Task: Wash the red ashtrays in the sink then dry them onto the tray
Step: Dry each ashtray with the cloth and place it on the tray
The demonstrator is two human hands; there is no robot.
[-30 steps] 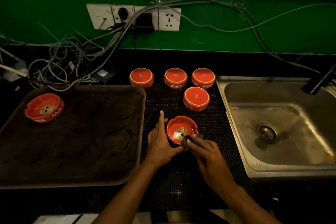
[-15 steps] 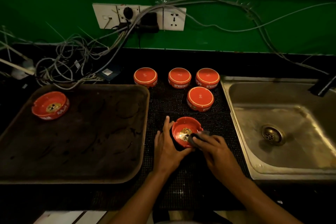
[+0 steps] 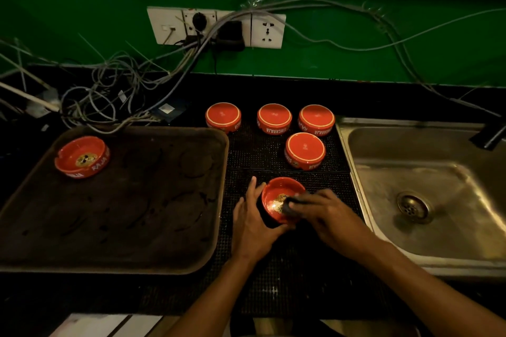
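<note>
Left of the steel sink [image 3: 427, 200], the left hand [image 3: 253, 223] cups the upright red ceramic ashtray [image 3: 273, 200], grip loosely spread; the right hand [image 3: 328, 217] pinches a dark cloth [image 3: 289, 206] inside it.

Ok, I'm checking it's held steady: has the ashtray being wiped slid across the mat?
No. The wiped ashtray keeps its spot just in front and left of the nearest upturned ashtray.

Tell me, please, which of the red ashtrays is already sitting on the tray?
The upright ashtray in the tray's far-left corner; the other five are on the black mat.
</note>
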